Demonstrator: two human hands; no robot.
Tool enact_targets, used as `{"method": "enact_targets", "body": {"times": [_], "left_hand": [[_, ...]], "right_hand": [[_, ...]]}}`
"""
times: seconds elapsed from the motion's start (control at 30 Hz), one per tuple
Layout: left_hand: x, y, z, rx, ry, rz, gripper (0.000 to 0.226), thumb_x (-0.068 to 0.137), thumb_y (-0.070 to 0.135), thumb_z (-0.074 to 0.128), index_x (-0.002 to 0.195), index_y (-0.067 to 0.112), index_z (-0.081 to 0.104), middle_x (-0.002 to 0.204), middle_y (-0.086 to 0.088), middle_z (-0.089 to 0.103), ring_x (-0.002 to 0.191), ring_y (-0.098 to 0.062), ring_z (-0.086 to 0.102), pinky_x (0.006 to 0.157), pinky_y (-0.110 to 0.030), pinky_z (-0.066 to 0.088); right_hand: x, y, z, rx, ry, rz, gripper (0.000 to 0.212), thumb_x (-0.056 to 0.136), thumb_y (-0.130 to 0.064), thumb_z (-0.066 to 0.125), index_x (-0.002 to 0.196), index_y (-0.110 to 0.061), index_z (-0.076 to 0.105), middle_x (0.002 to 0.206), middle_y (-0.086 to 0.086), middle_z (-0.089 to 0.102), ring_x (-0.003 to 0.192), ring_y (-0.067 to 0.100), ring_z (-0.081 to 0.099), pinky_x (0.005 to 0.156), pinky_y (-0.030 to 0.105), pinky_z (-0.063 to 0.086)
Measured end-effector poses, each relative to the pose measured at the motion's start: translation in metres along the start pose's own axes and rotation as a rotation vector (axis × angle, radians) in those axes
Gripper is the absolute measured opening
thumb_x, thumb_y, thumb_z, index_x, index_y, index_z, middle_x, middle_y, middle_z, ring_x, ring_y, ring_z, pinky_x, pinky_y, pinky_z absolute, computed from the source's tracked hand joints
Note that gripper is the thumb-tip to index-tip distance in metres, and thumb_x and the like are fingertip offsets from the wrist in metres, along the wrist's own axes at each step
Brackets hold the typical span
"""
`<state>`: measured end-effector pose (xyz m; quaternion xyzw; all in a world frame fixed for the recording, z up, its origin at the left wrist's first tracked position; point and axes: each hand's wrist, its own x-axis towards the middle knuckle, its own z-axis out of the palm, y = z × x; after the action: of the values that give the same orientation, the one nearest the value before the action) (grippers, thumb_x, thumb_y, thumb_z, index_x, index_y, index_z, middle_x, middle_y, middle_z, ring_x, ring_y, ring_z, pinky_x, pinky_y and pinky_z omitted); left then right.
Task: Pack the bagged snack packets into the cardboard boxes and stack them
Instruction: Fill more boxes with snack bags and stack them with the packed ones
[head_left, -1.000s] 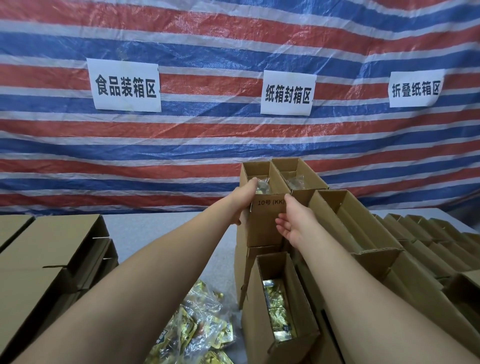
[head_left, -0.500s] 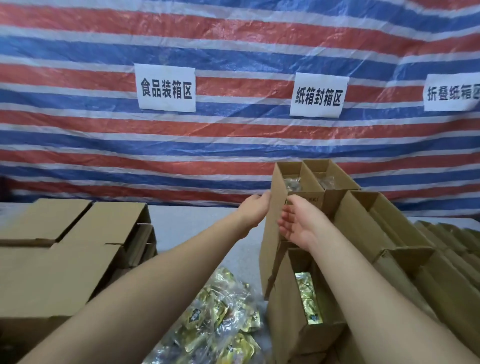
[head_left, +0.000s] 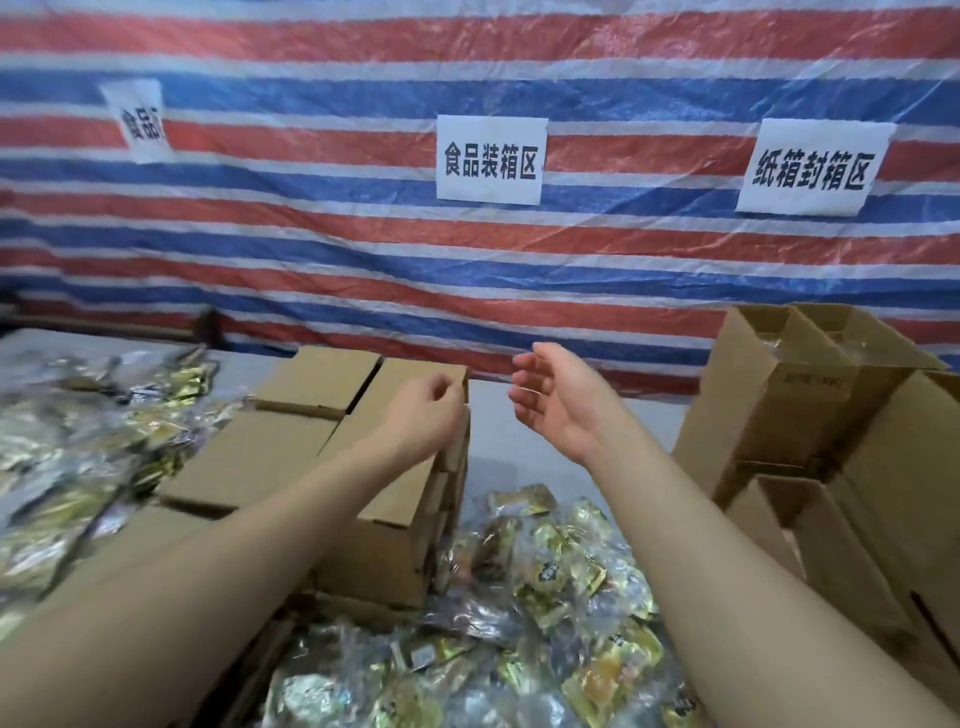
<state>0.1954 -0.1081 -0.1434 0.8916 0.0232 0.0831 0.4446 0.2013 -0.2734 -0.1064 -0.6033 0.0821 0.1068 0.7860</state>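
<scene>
Over the closed boxes on your left, your left hand (head_left: 423, 410) hovers w/ fingers loosely curled, nothing in it, just above the top edge of the stack of flat cartons (head_left: 332, 415). Can't tell if the fingertips touch the cardboard or sit a hair above. Your right hand (head_left: 556, 397) is up in the air between that stack and the filled boxes, palm turned in, fingers relaxed and spread, holding nothing.

The stack of packed boxes (head_left: 779, 395) stands well to your right, tops open, clear bags showing inside the upper ones. So both hands are free and you're between cycles: my read is one box is done w/ and you're turning to fetch the next.

The bagged snack packets (head_left: 545, 587) lie in a loose heap on the table right below your forearms, gold wrappers in clear plastic; more packets (head_left: 78, 447) are piled at far left, blurred.

Next move, as I judge it: pick either a fresh carton from under your left hand or a bag from the heap. Bags look slippery and overlap, so pinch one bag only, not its neighbour. Carton needs both hands to open up.
</scene>
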Motion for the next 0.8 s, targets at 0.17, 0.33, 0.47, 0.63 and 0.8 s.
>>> {"method": "enact_targets", "body": {"times": [0.17,0.33,0.47,0.63,0.8], "left_hand": [[-0.028,-0.082,-0.074,0.16,0.034,-0.096,0.02,0.103,0.034,0.046,0.111,0.024,0.062,0.098,0.009,0.061,0.095,-0.012,0.058,0.077,-0.027,0.042],[-0.083,-0.14,-0.122,0.348,-0.077,-0.2,0.031,0.102,0.031,0.045,0.125,0.015,0.059,0.119,-0.006,0.065,0.11,-0.024,0.06,0.091,-0.033,0.048],[-0.13,-0.17,-0.141,0.509,-0.122,-0.205,0.05,0.103,0.041,0.044,0.147,0.017,0.045,0.155,-0.003,0.041,0.14,-0.019,0.04,0.112,-0.029,0.029],[-0.185,-0.199,-0.149,0.646,-0.13,-0.261,0.072,0.1,0.055,0.037,0.158,0.014,0.02,0.166,-0.01,0.015,0.151,-0.023,0.019,0.121,-0.034,0.016],[-0.238,-0.216,-0.157,0.822,-0.195,-0.331,0.099,0.091,0.072,0.037,0.159,0.014,-0.003,0.167,-0.008,-0.005,0.154,-0.021,0.001,0.124,-0.039,0.008]], "right_hand": [[-0.003,0.047,0.073,-0.104,-0.092,0.074,0.018,0.1,-0.024,0.049,0.092,-0.013,0.06,0.072,0.001,0.06,0.06,0.014,0.059,0.058,0.026,0.046],[-0.021,0.096,0.133,-0.348,-0.178,0.135,0.019,0.102,-0.021,0.047,0.107,-0.012,0.063,0.091,0.006,0.065,0.08,0.018,0.063,0.07,0.029,0.051],[-0.042,0.14,0.173,-0.626,-0.285,0.046,0.017,0.1,-0.019,0.052,0.108,-0.014,0.066,0.1,0.007,0.069,0.078,0.012,0.06,0.066,0.024,0.048],[-0.071,0.193,0.198,-1.161,-0.586,-0.268,0.04,0.089,-0.014,0.056,0.129,-0.021,0.063,0.132,0.005,0.057,0.118,0.022,0.054,0.103,0.032,0.044],[-0.104,0.241,0.211,-1.627,-0.904,-0.645,0.076,0.085,-0.023,0.066,0.152,-0.023,0.031,0.161,0.014,0.02,0.149,0.031,0.014,0.122,0.051,0.01]]}}
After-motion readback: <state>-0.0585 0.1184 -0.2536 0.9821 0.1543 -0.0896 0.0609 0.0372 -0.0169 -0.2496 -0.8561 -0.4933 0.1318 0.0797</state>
